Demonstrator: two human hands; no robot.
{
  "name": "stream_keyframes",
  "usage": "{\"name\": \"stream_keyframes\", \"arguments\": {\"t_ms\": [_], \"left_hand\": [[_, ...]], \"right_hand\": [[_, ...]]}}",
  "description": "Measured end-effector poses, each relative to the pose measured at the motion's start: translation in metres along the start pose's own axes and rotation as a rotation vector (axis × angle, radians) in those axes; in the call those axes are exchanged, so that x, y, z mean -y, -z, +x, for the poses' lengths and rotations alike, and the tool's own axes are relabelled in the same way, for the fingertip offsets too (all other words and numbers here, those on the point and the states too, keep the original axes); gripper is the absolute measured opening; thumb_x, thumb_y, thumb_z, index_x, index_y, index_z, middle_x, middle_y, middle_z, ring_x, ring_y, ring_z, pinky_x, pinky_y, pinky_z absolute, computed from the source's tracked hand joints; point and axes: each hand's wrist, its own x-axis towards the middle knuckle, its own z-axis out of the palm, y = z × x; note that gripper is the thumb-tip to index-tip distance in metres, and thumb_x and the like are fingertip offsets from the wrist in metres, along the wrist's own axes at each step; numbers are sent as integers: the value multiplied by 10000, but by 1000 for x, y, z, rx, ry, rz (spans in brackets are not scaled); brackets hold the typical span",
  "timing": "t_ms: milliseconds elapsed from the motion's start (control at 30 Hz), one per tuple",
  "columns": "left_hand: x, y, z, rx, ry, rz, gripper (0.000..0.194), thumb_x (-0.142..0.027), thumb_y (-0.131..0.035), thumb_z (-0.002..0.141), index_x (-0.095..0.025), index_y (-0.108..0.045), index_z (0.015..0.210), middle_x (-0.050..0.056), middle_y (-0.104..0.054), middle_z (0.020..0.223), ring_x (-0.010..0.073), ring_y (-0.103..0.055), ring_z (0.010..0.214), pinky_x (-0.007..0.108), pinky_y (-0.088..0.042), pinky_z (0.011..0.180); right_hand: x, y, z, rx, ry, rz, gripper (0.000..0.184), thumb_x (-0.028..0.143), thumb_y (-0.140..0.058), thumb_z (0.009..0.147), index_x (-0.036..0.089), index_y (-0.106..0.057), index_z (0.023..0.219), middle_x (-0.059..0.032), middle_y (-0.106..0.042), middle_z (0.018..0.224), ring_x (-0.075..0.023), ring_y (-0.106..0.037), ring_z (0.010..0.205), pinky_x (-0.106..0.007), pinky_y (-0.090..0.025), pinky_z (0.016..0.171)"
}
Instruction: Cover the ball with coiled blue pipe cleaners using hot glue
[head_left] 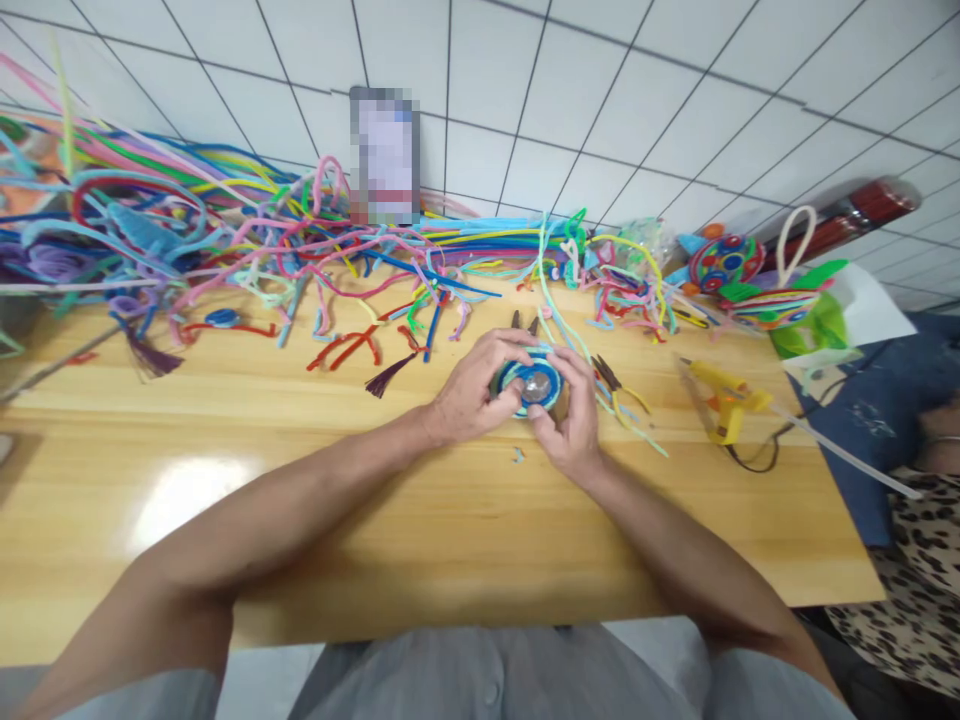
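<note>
Both hands meet over the middle of a wooden table (187,430). My left hand (476,390) and my right hand (574,415) are closed round a small round coil (534,380) of blue and light blue pipe cleaner with a shiny grey centre. The fingers of each hand wrap its rim from either side. A pale green pipe cleaner (559,310) runs from the coil toward the back of the table. Pliers (611,378) lie just right of my right hand.
A big heap of coloured pipe cleaners (225,235) covers the back of the table. A yellow glue gun (724,400) with its cord lies at the right. Finished coiled pieces (739,270) sit at the back right. A phone (384,155) leans on the tiled wall. Another person's patterned clothing (922,590) shows at the right edge.
</note>
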Motion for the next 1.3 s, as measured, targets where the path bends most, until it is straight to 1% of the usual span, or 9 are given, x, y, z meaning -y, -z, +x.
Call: {"name": "stream_keyframes", "arguments": {"t_ms": [133, 300, 367, 500, 667, 900, 1133, 1300], "left_hand": [[-4, -1, -2, 8, 67, -43, 277, -370, -563, 1075, -223, -599, 1308, 164, -671, 1374, 284, -648, 1338, 523, -539, 1146], [-12, 1, -5, 20, 158, -32, 424, -498, -513, 1104, -218, -579, 1416, 185, -589, 1543, 323, -507, 1533, 558, -434, 1269], [-13, 2, -5, 38, 184, -23, 472, -530, -504, 1104, -207, -566, 1443, 194, -562, 1569, 325, -486, 1550, 557, -417, 1285], [-11, 3, -8, 63, 252, -40, 524, -580, -481, 1105, -198, -556, 1456, 190, -571, 1546, 321, -515, 1518, 544, -429, 1280], [-6, 0, -11, 62, 282, -116, 525, -561, -508, 1097, -190, -534, 1468, 189, -590, 1497, 320, -577, 1435, 521, -473, 1238], [-5, -2, -11, 53, 283, -121, 556, -602, -539, 1065, -210, -520, 1458, 177, -584, 1487, 337, -561, 1433, 526, -465, 1229], [-3, -2, -11, 52, 287, -124, 547, -568, -589, 1037, -187, -528, 1424, 185, -596, 1449, 334, -586, 1396, 515, -477, 1209], [-4, -1, -9, 76, 315, -122, 514, -519, -610, 1016, -205, -520, 1412, 166, -601, 1450, 324, -596, 1371, 507, -483, 1199]], "right_hand": [[1, 1, 0, 11, 12, -14, 601, 463, -619, 1002, 286, -484, 1560, -152, -581, 1487, -371, -605, 1386, -636, -530, 1144], [4, 1, 1, 18, 52, -9, 620, 408, -652, 986, 276, -481, 1568, -158, -574, 1494, -367, -600, 1390, -635, -540, 1136], [6, 2, 2, 22, 69, -3, 621, 396, -649, 986, 276, -477, 1570, -162, -571, 1498, -368, -599, 1391, -644, -542, 1134], [6, 2, 3, 37, 102, -31, 639, 389, -635, 988, 291, -442, 1590, -162, -567, 1512, -373, -600, 1394, -662, -555, 1119], [4, 3, 3, 37, 106, -39, 659, 395, -615, 1001, 283, -409, 1617, -168, -566, 1534, -377, -590, 1420, -665, -556, 1127], [6, 3, 4, 13, 103, -34, 661, 360, -641, 985, 253, -438, 1605, -175, -590, 1509, -371, -614, 1388, -642, -565, 1127], [5, 1, 2, 8, 134, -30, 685, 332, -646, 977, 271, -423, 1622, -171, -577, 1531, -379, -594, 1414, -650, -553, 1141], [4, 1, 0, 9, 140, -50, 697, 337, -647, 973, 278, -417, 1629, -169, -569, 1541, -385, -593, 1413, -651, -542, 1147]]}}
